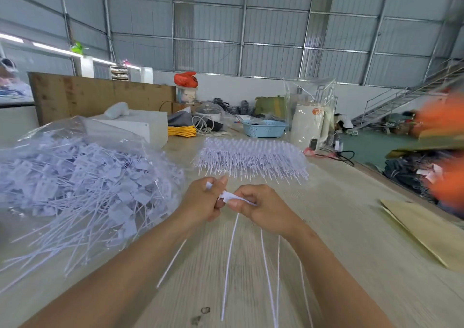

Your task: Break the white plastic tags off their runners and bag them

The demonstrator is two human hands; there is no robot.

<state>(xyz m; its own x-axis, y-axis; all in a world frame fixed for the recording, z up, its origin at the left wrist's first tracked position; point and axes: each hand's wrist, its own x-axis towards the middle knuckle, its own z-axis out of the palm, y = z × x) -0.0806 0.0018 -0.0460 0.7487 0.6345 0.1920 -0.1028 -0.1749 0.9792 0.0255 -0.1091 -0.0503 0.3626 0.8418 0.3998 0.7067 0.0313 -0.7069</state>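
Both of your hands meet above the tabletop (339, 202) in the head view, and between them you hold a short strip of white plastic tags (232, 197). Your left hand (204, 203) has its fingers curled round one end of the strip, a bit of white showing near the fingertips. Your right hand (261, 208) pinches the other end between thumb and forefinger. Four thin white tails (229, 265) hang from the strip toward you, long and straight; a fifth line at the right is too faint to be sure of.

Left of your hands lies a clear plastic bag (75, 174), heaped with loose white tags, flat squares on thin tails, too many and too blurred to count. Beyond your hands, on the same tabletop, sits one stack of unbroken tag runners (251, 159), bristling with white tails. Behind that stack stands one blue basket (263, 128).
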